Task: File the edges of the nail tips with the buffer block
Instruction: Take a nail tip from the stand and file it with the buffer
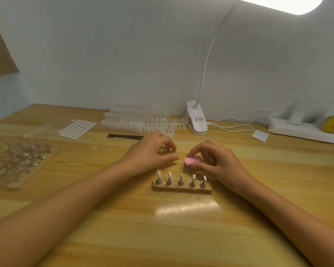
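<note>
Looking down at a wooden desk [162,228] set against a pale wall. Gripping a pink oval buffer block [192,161] between the thumb and curled fingers of the right hand [218,160], low over the desk, just behind a wooden stand [181,186] carrying five pegs, the leftmost topped with clear nail tips [159,173]. Curling the left hand [150,153] just beside the block, with thumb and forefinger drawn close; not showing clearly whether pinching anything. Showing, farther back, strips of spare tips [139,118], a black nail file [125,136] and a white clip lamp [196,118].
</note>
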Tool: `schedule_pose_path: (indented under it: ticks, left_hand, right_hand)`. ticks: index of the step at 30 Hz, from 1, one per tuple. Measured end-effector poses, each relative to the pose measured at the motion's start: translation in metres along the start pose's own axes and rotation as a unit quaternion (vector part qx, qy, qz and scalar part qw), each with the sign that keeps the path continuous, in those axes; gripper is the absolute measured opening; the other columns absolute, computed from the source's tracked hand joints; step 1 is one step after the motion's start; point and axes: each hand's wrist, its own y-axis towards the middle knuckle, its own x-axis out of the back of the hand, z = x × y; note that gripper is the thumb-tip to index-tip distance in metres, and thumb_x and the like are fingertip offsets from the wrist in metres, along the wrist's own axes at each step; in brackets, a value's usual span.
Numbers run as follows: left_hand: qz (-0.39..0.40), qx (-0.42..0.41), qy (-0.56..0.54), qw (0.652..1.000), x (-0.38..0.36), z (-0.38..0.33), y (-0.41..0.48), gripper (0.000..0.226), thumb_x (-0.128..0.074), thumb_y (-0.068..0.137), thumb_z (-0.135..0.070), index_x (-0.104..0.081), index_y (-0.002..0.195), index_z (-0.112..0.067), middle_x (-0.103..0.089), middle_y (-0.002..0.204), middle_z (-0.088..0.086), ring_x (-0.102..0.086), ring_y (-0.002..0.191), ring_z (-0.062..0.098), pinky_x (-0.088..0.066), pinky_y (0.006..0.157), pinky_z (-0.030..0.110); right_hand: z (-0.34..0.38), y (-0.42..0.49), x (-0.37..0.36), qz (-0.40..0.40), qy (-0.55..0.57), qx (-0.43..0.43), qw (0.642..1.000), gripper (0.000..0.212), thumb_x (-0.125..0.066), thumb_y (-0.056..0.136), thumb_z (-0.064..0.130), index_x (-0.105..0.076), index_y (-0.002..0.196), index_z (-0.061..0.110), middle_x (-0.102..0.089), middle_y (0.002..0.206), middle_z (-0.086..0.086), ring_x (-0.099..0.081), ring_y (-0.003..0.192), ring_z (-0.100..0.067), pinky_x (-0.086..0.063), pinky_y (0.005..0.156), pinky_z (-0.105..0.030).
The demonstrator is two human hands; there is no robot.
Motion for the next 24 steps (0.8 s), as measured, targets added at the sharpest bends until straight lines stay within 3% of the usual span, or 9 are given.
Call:
schedule_pose_path:
  ticks: [6,10,12,16,19,22,24]
  left_hand:
    - [0.011,-0.002,-0.058,0.998,-0.002,-0.002,0.006,0.019,-0.078,0.076,-0.038,-0.065,0.088,-0.032,-0.058,0.101,-0.015,-0.052,0.087,0.000,-0.046,0.077,0.022]
    - [0.008,0.008,-0.123,0.992,-0.003,-0.006,0.004,0.024,-0.081,0.074,-0.025,-0.062,0.087,-0.030,-0.061,0.097,-0.013,-0.057,0.077,0.002,-0.044,0.064,0.012]
    - [-0.004,-0.003,-0.149,0.989,-0.003,-0.006,-0.001,0.022,-0.079,0.077,-0.020,-0.062,0.088,-0.027,-0.063,0.093,-0.013,-0.059,0.075,0.005,-0.048,0.064,0.012]
    - [-0.027,-0.021,-0.192,0.981,-0.004,-0.008,-0.010,0.014,-0.075,0.082,-0.016,-0.063,0.087,-0.022,-0.066,0.087,-0.010,-0.061,0.078,0.004,-0.047,0.065,0.010]
    - [-0.041,-0.035,-0.224,0.973,-0.004,-0.011,-0.014,0.010,-0.073,0.084,-0.018,-0.065,0.086,-0.023,-0.066,0.089,-0.012,-0.059,0.078,-0.002,-0.047,0.065,0.011]
    - [-0.071,-0.067,-0.191,0.977,-0.005,-0.013,-0.015,0.008,-0.072,0.084,-0.021,-0.065,0.088,-0.023,-0.062,0.095,-0.014,-0.057,0.082,-0.001,-0.044,0.069,0.011]
    - [-0.113,-0.132,-0.120,0.977,-0.001,-0.014,-0.017,0.009,-0.072,0.083,-0.019,-0.065,0.088,-0.020,-0.059,0.100,-0.010,-0.056,0.089,0.004,-0.042,0.076,0.011]
  right_hand:
    - [-0.013,0.003,0.011,-0.100,-0.045,-0.045,0.993,0.018,-0.077,0.084,0.026,-0.071,0.100,0.023,-0.054,0.086,0.007,-0.044,0.072,-0.004,-0.033,0.062,-0.014]
    - [-0.017,0.002,0.010,-0.078,-0.084,-0.076,0.991,0.022,-0.075,0.085,0.029,-0.071,0.106,0.025,-0.051,0.088,0.015,-0.048,0.078,-0.002,-0.032,0.063,-0.014]
    - [-0.014,0.001,0.010,-0.083,-0.094,-0.061,0.990,0.023,-0.075,0.086,0.029,-0.070,0.109,0.028,-0.050,0.089,0.015,-0.047,0.079,0.001,-0.032,0.064,-0.013]
    - [0.002,0.002,0.006,-0.049,-0.009,0.009,0.999,0.017,-0.075,0.084,0.021,-0.074,0.101,0.023,-0.063,0.090,0.009,-0.053,0.082,0.003,-0.041,0.070,-0.007]
    - [0.007,0.000,-0.001,-0.022,0.003,0.021,1.000,0.005,-0.074,0.085,0.019,-0.076,0.089,0.021,-0.069,0.080,0.013,-0.058,0.080,-0.003,-0.042,0.069,-0.010]
    - [0.008,-0.001,-0.003,-0.039,0.073,0.005,0.997,0.004,-0.075,0.085,0.014,-0.074,0.084,0.018,-0.071,0.072,0.009,-0.063,0.071,-0.003,-0.044,0.063,-0.009]
    - [0.009,-0.001,-0.003,-0.031,0.129,-0.021,0.991,0.005,-0.075,0.085,0.014,-0.072,0.085,0.018,-0.073,0.073,0.008,-0.067,0.069,-0.003,-0.049,0.061,-0.013]
